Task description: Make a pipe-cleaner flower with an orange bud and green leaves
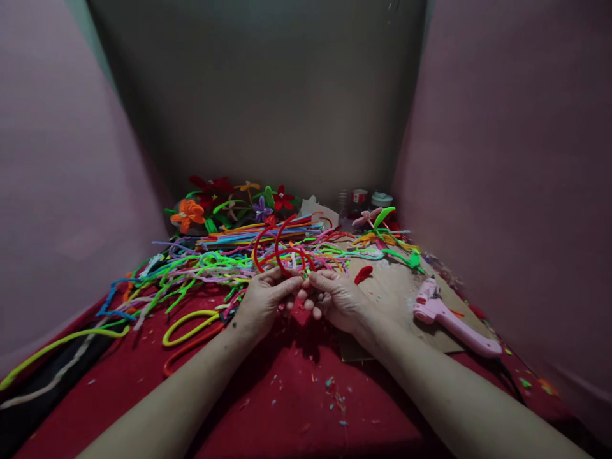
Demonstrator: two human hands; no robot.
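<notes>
Red pipe cleaners (278, 248), bent into curved loops, rise from between my two hands in the middle of the head view. My left hand (258, 306) pinches them from the left with thumb and forefinger. Close beside it, my right hand (340, 298) is closed on the same red pipe cleaners, its fingertips nearly touching the left ones. Below the fingers shows a red piece (301, 312), whose exact shape I cannot make out against the red cloth. A red fuzzy petal (364, 275) lies to the right of my right hand.
Tangled coloured pipe cleaners (201, 271) cover the table behind my hands. Yellow-handled scissors (186, 327) lie at left. A pink glue gun (452, 319) rests partly on a cardboard sheet (392, 290) at right. Finished flowers (187, 215) and jars (358, 203) stand along the back.
</notes>
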